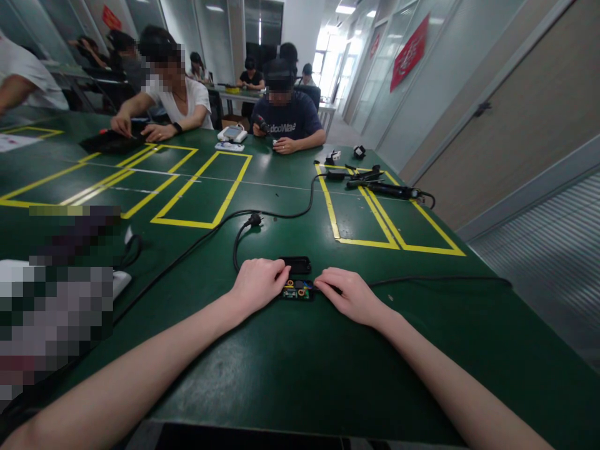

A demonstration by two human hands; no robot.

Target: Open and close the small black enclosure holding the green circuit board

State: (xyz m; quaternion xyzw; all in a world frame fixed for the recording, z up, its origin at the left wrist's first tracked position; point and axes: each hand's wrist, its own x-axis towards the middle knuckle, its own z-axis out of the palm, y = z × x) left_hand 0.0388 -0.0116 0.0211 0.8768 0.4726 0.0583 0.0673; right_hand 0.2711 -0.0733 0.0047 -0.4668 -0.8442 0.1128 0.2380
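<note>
Left hand point(257, 284) and right hand point(349, 294) rest curled fingers against the circuit board point(297, 290) between them, grip unclear; a black lid point(295, 264) lies just beyond.

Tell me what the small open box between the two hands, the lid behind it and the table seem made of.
Box: likely a black plastic shell with a dull rim, with a green circuit board inside. Lid: probably the same matt black plastic. Table: green mat, perhaps rubber; it shows soft reflections.

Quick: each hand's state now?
Left hand: curled against the opened device; grip unclear.
Right hand: open, laid flat at the device's right end.
</note>
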